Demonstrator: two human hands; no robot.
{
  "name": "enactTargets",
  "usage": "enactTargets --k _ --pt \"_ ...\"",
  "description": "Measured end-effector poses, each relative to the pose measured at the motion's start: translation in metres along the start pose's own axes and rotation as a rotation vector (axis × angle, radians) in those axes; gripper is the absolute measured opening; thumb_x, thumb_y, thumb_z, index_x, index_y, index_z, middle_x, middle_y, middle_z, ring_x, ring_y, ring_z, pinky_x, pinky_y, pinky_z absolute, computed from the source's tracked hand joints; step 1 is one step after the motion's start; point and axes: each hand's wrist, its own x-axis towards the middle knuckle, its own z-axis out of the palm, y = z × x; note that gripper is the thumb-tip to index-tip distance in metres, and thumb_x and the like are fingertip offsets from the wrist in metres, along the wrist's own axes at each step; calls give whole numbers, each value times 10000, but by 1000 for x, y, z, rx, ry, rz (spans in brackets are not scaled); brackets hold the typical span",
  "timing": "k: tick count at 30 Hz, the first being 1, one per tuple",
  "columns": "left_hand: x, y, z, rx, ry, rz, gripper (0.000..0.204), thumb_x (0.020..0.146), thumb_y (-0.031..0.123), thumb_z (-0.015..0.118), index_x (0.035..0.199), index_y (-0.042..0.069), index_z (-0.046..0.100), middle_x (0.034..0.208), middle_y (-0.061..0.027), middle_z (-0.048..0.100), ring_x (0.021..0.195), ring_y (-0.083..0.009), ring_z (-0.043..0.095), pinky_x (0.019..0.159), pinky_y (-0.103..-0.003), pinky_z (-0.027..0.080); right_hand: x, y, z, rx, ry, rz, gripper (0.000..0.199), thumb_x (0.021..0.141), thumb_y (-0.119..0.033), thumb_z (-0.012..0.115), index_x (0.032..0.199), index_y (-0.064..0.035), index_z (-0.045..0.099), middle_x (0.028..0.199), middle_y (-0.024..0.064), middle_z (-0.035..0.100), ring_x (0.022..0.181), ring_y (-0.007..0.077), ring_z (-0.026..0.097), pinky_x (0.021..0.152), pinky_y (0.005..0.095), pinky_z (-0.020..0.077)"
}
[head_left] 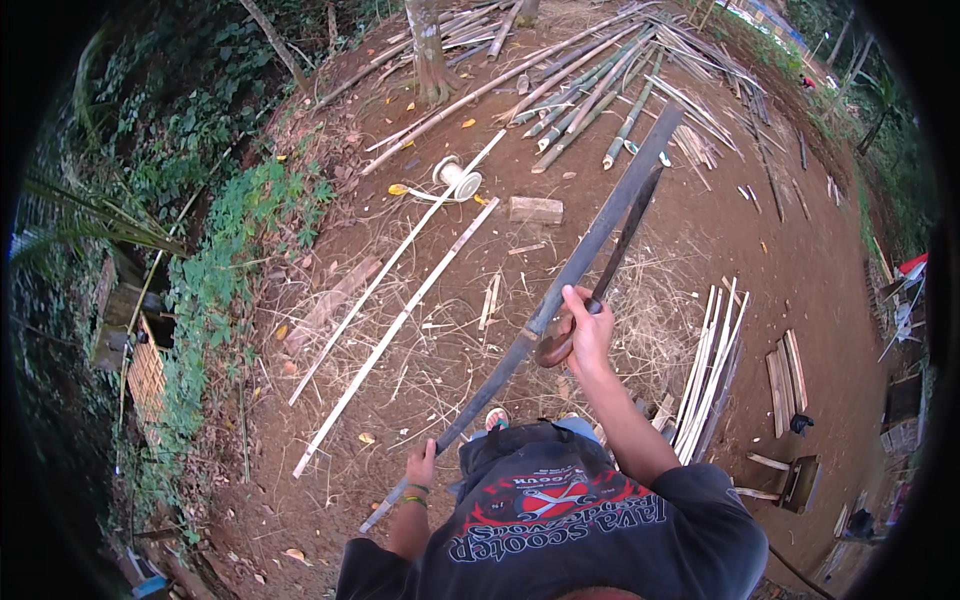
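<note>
Dark bamboo strip [585,250]: long and flat, held in the air above the brown earth ground [800,260]; its long axis runs from 7 o'clock near the body up to 1 o'clock.
Left hand [421,466]: fingers closed around the lower end of the strip, at 7 o'clock from the picture middle.
Right hand [587,330]: fingers closed around the wooden handle of a machete [612,262], just beside the strip's middle.
Machete blade: dark, lies along the strip and points to 1 o'clock; if it touches the strip I cannot tell.
Pale split slats [400,310]: two, on the ground at 10 o'clock from the right hand.
Bamboo poles [590,95]: a pile at 12 o'clock.
</note>
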Motion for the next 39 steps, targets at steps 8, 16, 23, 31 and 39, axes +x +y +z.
enactTargets --k 8,16,23,31,39 --pt "31 17 -7 -111 233 -120 439 826 429 745 787 -8 717 689 -187 683 636 -310 681 624 -434 513 91 20 50 30 30 109 270 867 -231 779 953 -9 651 760 13 581 510 82 489 443 242 392" --pt "109 91 -70 163 455 -26 553 723 555 800 650 25 661 579 -165 632 544 -347 637 554 -440 490 207 53 11 -76 76 261 393 901 -385 713 965 -5 634 756 74 673 504 108 480 455 270 391" --pt "274 124 -98 310 494 34 574 733 615 767 652 53 680 587 -154 642 563 -348 650 575 -454 503 223 182 -105 -560 215 458 329 885 -321 684 905 4 643 677 103 666 483 151 509 442 310 388" --pt "523 172 -128 250 199 -261 562 794 595 725 725 38 716 639 -144 675 665 -318 681 678 -426 517 245 297 -253 -1501 -25 1022 292 830 -233 613 865 41 708 713 137 700 607 220 693 556 364 543" --pt "794 147 -107 341 147 -267 668 806 689 639 867 29 721 847 -230 696 842 -384 674 793 -463 507 375 309 -71 -1109 58 992 270 795 -227 710 731 32 670 608 108 639 513 192 615 477 325 452"
